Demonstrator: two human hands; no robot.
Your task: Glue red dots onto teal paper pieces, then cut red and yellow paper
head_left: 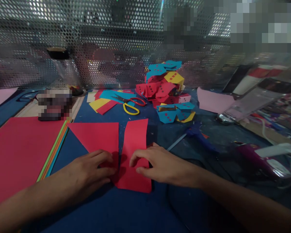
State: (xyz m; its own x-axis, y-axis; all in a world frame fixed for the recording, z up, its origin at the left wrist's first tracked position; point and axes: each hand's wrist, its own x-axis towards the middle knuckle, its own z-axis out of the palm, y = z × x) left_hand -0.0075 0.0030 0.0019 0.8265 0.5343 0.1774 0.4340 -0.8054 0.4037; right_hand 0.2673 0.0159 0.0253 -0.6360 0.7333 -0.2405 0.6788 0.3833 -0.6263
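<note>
My left hand (92, 171) rests on a folded piece of red paper (99, 134) with a slanted left edge. Its fingers are bent, with a gap between them, and their tips touch the paper's lower right part. Over a red paper strip (135, 139) just to the right lies my right hand (157, 161). The thumb and forefinger are curved and apart on the strip, while the other fingers are partly hidden behind. The strip stands slightly bent, and its lower left corner meets the folded paper near my left fingertips. Both hands look open.
Scissors (131, 105) with red and yellow handles lie on coloured paper scraps (103, 105). Behind are dotted paper shapes (160, 87) in a pile. A stack of red sheets (21, 155) is at left, a blue glue gun (201, 137) at right. A jar (65, 71) stands by the perforated metal screen (116, 38).
</note>
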